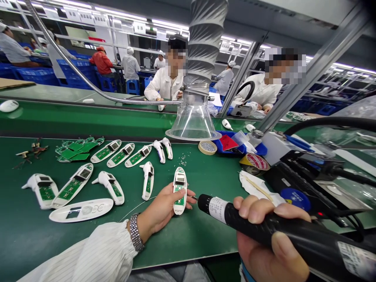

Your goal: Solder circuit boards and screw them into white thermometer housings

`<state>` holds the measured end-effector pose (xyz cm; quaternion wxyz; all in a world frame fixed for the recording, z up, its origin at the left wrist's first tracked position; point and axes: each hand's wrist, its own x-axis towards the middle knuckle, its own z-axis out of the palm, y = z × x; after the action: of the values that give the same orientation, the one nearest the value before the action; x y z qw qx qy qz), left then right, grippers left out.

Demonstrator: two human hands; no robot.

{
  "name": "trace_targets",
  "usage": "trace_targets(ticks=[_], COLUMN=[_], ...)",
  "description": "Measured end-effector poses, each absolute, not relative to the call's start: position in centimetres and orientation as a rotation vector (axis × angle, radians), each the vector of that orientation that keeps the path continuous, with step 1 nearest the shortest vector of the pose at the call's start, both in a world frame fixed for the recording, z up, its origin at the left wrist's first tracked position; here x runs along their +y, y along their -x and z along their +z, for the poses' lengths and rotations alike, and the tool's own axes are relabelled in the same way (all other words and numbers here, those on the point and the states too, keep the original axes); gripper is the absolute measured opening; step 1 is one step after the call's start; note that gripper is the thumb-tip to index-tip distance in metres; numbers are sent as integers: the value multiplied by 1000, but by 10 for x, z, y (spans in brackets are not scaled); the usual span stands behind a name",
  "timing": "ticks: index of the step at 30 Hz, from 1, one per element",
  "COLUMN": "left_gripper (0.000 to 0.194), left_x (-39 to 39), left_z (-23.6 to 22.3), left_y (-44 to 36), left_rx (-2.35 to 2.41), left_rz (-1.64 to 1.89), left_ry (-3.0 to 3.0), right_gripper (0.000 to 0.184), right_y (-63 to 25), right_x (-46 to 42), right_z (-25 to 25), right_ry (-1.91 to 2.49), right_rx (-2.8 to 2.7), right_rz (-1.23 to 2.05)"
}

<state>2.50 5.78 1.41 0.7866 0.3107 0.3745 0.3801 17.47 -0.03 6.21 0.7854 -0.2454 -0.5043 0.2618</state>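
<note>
My left hand (pixel 160 205) grips an open white thermometer housing (pixel 180 177), its thumb across the green circuit board and the fingers behind. My right hand (pixel 264 243) is wrapped round a black electric screwdriver (pixel 243 215) with a white label near its nose. The screwdriver points left, its bit close to the left hand's fingertips; whether it touches anything I cannot tell. Left of my hands lie several more open housings with boards, among them one with a probe tip (pixel 148 180). A white front cover (pixel 81 210) with a display window lies nearest the front left.
Green circuit boards (pixel 78 149) are piled at the back left. Loose screws (pixel 182 159) lie near a round screw dish (pixel 207 147). A clear extraction hood (pixel 194 121) hangs above. Tape (pixel 255 161), a blue bin (pixel 258 149) and black equipment crowd the right. Co-workers (pixel 169 80) sit across the bench.
</note>
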Motion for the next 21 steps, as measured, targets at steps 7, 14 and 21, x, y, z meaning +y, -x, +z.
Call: trace_targets(ticks=[7,14,21], left_gripper=[19,17,27], left_x=[56,57,57], left_z=[12,4,-4], left_y=[-25,-24,-23], left_rx=[790,770,738], left_rz=[834,847,839], left_ry=[-673,-848,-974], right_gripper=[19,21,20], right_y=[-176,-182,-183], right_x=[-1,1,1], right_z=[60,56,56], right_ry=[535,562,598], right_rx=[-1090,-1022,-978], right_rz=[580,630,629])
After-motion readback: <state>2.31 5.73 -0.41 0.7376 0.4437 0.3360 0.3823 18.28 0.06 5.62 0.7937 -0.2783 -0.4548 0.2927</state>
